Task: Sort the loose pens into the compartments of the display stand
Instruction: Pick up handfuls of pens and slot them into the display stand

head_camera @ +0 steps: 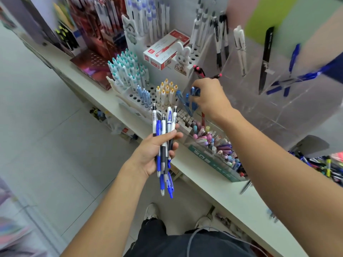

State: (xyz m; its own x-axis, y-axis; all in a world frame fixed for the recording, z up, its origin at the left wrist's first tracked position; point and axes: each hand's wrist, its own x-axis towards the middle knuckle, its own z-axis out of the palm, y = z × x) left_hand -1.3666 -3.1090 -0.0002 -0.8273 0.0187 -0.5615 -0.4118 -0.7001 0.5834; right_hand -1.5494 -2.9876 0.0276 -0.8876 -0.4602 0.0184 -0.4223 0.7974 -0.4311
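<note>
Gripping a bundle of pens [164, 143], the left hand [157, 151] is held palm-up in front of the shelf [213, 184], fingers curled round the barrels, caps pointing up and tips hanging below the wrist. The right arm reaches forward over the shelf; the right hand [209, 98] is knuckles-up, fingers closed on a blue pen [194, 90]. This hand sits just beside the clear acrylic display stand [259, 86], whose compartments hold black, white and blue pens.

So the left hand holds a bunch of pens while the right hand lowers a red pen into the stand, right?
Not quite: in the head view the pen in the right hand is blue, not red. The left hand does hold a bunch of pens.
</note>
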